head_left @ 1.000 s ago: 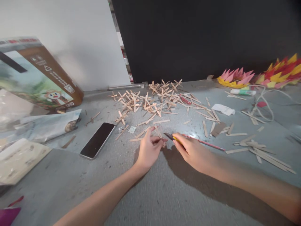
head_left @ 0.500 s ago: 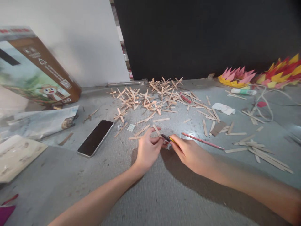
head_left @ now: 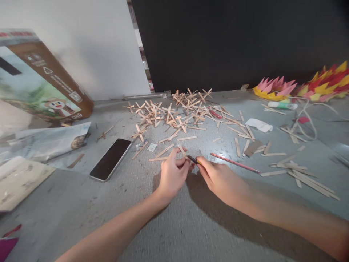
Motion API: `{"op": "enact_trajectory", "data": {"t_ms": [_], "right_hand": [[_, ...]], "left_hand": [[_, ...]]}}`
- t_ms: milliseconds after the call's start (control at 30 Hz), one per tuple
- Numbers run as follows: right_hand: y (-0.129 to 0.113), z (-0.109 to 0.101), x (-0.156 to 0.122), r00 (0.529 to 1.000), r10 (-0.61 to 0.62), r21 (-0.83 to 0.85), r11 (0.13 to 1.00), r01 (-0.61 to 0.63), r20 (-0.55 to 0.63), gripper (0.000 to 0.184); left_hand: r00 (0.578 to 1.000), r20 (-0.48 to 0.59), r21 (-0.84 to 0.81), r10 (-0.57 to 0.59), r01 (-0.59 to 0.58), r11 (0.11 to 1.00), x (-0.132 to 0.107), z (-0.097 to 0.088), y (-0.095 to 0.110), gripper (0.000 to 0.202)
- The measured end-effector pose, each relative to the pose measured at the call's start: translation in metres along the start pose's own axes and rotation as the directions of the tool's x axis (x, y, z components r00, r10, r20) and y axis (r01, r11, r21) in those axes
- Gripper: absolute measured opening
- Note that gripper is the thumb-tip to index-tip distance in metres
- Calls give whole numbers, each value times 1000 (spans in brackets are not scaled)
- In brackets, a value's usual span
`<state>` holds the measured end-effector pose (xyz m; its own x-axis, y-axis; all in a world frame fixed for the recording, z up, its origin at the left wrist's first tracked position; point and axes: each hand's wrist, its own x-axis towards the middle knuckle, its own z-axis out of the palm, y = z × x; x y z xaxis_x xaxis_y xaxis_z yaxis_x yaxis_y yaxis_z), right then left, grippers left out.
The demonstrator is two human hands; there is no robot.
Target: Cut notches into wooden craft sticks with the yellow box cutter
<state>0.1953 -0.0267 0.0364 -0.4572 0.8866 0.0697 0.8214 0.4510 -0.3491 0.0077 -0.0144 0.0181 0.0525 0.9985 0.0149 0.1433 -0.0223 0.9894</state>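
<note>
Between the fingers of my left hand (head_left: pixel 173 173) is a short wooden craft stick (head_left: pixel 181 150), its free end pointing up and away from me. My right hand (head_left: pixel 218 174) is closed around a utility knife (head_left: pixel 193 159) with a dark blade end and a bit of yellow on its handle. The knife's tip meets the stick close to my left fingertips; the exact contact is too small to make out. Beyond my hands lies a heap of crossed craft sticks (head_left: pixel 169 114). To the right of the knife rests a red pencil (head_left: pixel 234 162).
A phone (head_left: pixel 111 160) lies left of my hands. Loose sticks (head_left: pixel 311 182), a glue stick (head_left: pixel 282 105), a white cable (head_left: pixel 313 123) and folded-paper pieces (head_left: pixel 275 89) are at right. A brown printed box (head_left: pixel 62 80) stands at the back left, before a black panel (head_left: pixel 240 43) farther right.
Both hands hold nearly the same place and grip. My right hand has shifted slightly along the knife, and less of its yellow handle shows.
</note>
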Motion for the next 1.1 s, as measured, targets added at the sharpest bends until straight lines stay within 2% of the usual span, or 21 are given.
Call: {"op": "enact_trajectory", "data": {"t_ms": [133,267,367,900,1100], "right_hand": [[0,3,-3,1000,-17,-119,993,15,-16,28],[2,4,-3,998,-47,-91,995,43,-45,31],[2,3,-3,997,-59,-66,996,56,-52,32],[0,1,-4,998,-49,-103,994,44,-40,31],[-3,-2,-6,999,-35,-162,986,35,0,29]], "left_hand": [[1000,4,-86,-21,21,996,-1,1,-1,26],[999,27,-228,-47,52,972,0,1,-2,28],[999,38,-263,-35,44,964,0,1,-2,31],[999,43,-217,-23,32,976,1,-1,-4,29],[999,16,-18,29,-28,999,-3,0,-4,24]]}}
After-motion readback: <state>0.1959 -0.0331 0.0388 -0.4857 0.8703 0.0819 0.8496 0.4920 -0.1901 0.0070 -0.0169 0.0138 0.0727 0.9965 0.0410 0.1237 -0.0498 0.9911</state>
